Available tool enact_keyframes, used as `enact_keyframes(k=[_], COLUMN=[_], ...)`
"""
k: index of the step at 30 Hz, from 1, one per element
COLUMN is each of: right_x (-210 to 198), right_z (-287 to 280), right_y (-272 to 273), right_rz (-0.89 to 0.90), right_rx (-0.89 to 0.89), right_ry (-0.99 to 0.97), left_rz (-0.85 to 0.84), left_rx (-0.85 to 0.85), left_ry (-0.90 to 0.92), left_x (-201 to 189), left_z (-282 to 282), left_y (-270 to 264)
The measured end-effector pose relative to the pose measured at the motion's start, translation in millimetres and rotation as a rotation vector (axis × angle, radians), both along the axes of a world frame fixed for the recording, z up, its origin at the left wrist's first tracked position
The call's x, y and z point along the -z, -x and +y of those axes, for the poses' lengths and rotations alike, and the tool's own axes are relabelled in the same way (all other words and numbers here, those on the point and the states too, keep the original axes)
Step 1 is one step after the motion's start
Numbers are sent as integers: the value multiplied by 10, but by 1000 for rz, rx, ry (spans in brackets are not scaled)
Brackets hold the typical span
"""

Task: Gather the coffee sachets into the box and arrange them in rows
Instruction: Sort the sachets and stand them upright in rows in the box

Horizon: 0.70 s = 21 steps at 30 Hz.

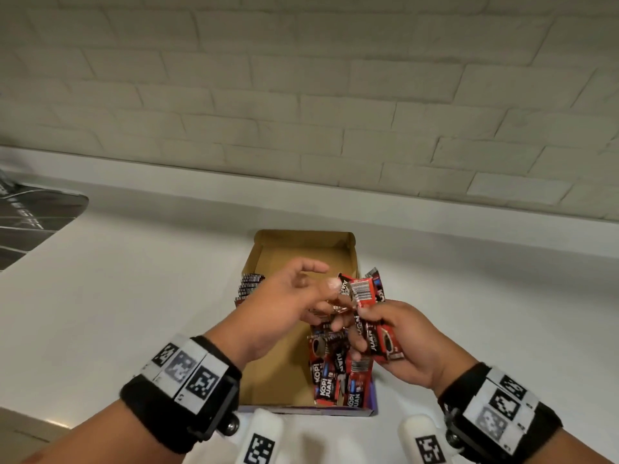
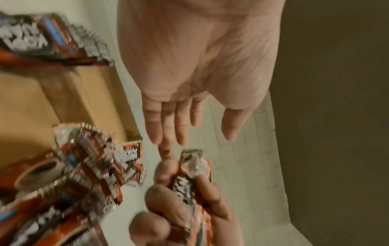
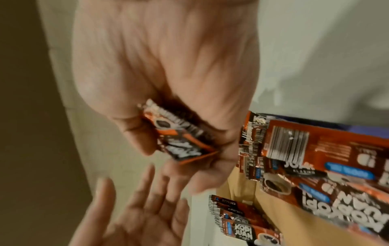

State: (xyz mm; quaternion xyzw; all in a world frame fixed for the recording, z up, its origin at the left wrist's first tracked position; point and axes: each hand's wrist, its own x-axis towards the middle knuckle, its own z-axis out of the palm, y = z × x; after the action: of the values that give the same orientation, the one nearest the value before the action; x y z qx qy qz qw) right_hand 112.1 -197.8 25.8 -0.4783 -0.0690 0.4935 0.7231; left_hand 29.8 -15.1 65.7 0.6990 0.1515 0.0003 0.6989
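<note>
An open cardboard box (image 1: 294,249) lies on the white counter. A neat row of red-and-black coffee sachets (image 1: 249,286) stands along its left wall, and a loose pile of sachets (image 1: 338,373) fills its near right part. My right hand (image 1: 360,326) grips a bundle of sachets (image 1: 365,289) above the pile. My left hand (image 1: 321,283) reaches across the box with fingers straight, its fingertips at the bundle. The left wrist view shows the open left palm (image 2: 195,131) above the right hand's fingers (image 2: 185,191). The right wrist view shows the gripped bundle (image 3: 179,136) and the row (image 3: 238,221).
The counter (image 1: 134,296) runs back to a pale brick-tile wall (image 1: 301,95). A dark ribbed surface (image 1: 30,222) lies at the far left. Two white marker-tagged pieces (image 1: 261,440) sit at the frame's bottom edge.
</note>
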Motion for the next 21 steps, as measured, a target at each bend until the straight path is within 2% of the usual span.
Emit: enact_keyframes(k=[2,4,9,12,17,19,21], right_x=[15,30,16,3,-19,6,4], right_z=[-41,-45,101,165,222,223,204], right_y=[-38,-50,8,54,121,96,62], right_rz=[106,101,108,103,72,73,30], right_rx=[-75,-128,-119,-91,-167,-140,-86], right_ry=[-117,-153,-169,-116,-29,-47,-37], left_rz=[-32,-54,-67,-82,-167,-124,-57], left_rx=[-82,-109,63,80,52,-44,-127], left_ry=[-135,-188,-172,-212,-539,-534,-418], left_x=[-7,0,0,63,119,145,144], left_z=[91,137,69,39,145,215,304], left_y=[39,65,134,141,147,155,189])
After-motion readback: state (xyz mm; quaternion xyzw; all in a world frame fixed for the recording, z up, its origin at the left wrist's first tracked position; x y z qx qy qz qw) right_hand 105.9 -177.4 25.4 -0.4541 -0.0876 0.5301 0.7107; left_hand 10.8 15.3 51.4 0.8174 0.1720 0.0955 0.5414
